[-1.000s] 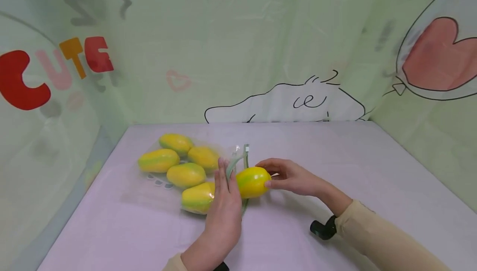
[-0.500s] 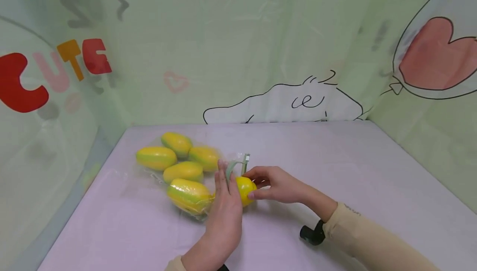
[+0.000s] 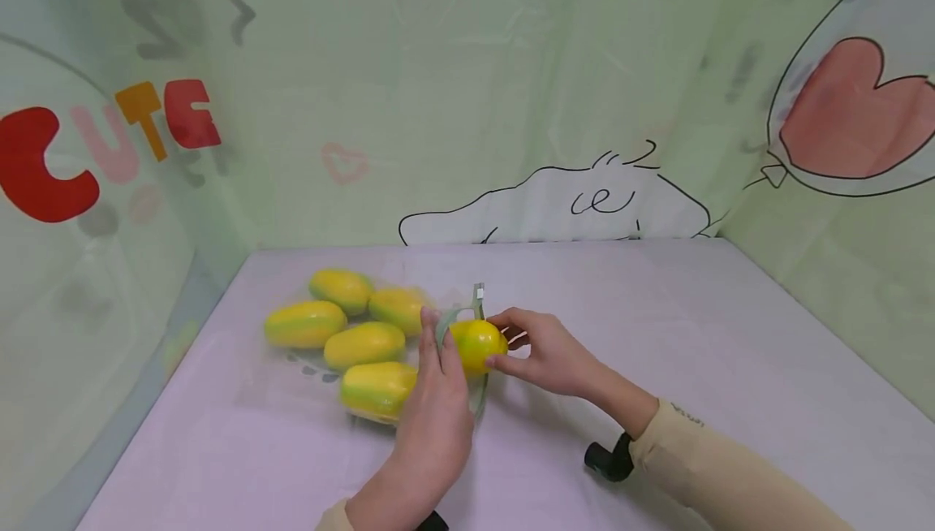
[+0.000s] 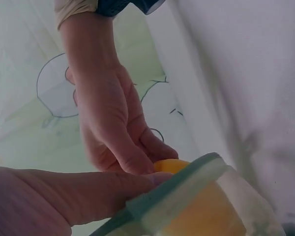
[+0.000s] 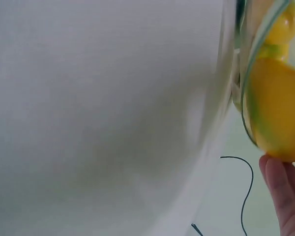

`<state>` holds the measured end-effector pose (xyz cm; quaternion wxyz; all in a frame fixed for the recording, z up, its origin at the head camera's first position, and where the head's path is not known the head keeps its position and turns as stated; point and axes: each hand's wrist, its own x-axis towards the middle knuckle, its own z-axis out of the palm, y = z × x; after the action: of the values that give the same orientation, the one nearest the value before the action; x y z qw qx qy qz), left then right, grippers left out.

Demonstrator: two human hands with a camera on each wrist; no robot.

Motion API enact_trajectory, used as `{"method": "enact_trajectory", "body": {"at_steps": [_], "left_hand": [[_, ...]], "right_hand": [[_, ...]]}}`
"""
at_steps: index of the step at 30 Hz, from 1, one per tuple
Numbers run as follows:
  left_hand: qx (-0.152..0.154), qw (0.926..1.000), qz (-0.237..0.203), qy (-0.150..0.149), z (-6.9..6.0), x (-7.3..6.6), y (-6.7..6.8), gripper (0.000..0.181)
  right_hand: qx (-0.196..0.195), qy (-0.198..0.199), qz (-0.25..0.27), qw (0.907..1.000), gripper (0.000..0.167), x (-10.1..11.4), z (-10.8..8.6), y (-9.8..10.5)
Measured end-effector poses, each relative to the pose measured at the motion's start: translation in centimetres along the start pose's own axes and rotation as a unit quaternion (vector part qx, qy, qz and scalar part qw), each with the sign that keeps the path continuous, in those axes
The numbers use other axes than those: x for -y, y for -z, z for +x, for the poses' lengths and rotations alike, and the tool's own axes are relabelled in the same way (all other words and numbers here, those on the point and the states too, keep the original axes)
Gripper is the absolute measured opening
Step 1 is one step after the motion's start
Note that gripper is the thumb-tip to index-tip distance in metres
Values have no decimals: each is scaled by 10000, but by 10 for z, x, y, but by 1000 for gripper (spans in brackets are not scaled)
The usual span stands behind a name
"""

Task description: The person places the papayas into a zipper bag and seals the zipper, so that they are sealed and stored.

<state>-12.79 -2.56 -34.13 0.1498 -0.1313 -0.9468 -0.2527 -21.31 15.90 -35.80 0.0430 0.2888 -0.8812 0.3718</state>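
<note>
A clear zip bag (image 3: 281,381) with a green strip (image 3: 480,300) along its mouth lies on the table, with several yellow-green papayas (image 3: 363,344) inside. My left hand (image 3: 437,425) holds the bag's mouth; in the left wrist view its thumb (image 4: 103,191) presses on the green strip, and its other fingers are hidden. My right hand (image 3: 544,352) grips one more papaya (image 3: 478,344) by its right end, between thumb and fingertips. That papaya sits in the bag's mouth, its left end behind my left hand. The right wrist view shows it (image 5: 278,110) beside the strip's edge.
A pale lilac cloth covers the table (image 3: 635,312). Printed curtains (image 3: 475,92) enclose it at the back and both sides. A black wrist camera (image 3: 609,458) hangs below my right forearm.
My right hand has moved left with the papaya, dipping and then rising a little, so the papaya is farther into the bag's mouth. The left hand stays nearly in place.
</note>
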Motion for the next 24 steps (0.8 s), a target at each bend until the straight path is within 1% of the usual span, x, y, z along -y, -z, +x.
{"method": "enact_trajectory", "body": {"at_steps": [3, 5, 7, 9, 12, 14, 16, 19, 21, 24], "left_hand": [[-23, 9997, -217, -67, 1, -1, 2, 77], [14, 9992, -402, -68, 2, -2, 4, 80], [95, 9981, -600, -24, 6, -4, 8, 86], [193, 9966, -796, 65, 10, -6, 14, 95], [267, 9932, -1106, 243, 18, -10, 22, 103], [231, 9910, -1274, 346, 22, -10, 24, 103], [169, 9888, -1418, 435, 24, -11, 26, 104], [68, 9871, -1533, 446, 25, -10, 26, 101], [91, 9863, -1588, 430, 25, -10, 24, 101], [148, 9856, -1648, 356, 25, -10, 20, 101]], "right_hand": [[-369, -69, -316, 9988, 39, 4, 0, 1], [-588, -112, -528, 9968, 39, 8, 2, 3], [-770, -172, -764, 9940, 39, 13, 3, 5], [-865, -270, -994, 9909, 38, 20, 6, 6], [-885, -372, -1360, 9861, 36, 33, 11, 6], [-854, -451, -1564, 9830, 35, 42, 14, 5], [-806, -632, -1714, 9799, 35, 51, 18, 5], [-737, -1038, -1898, 9735, 34, 61, 24, 6], [-656, -1313, -1934, 9701, 35, 66, 28, 6], [-483, -1527, -1902, 9686, 37, 68, 32, 4]]}}
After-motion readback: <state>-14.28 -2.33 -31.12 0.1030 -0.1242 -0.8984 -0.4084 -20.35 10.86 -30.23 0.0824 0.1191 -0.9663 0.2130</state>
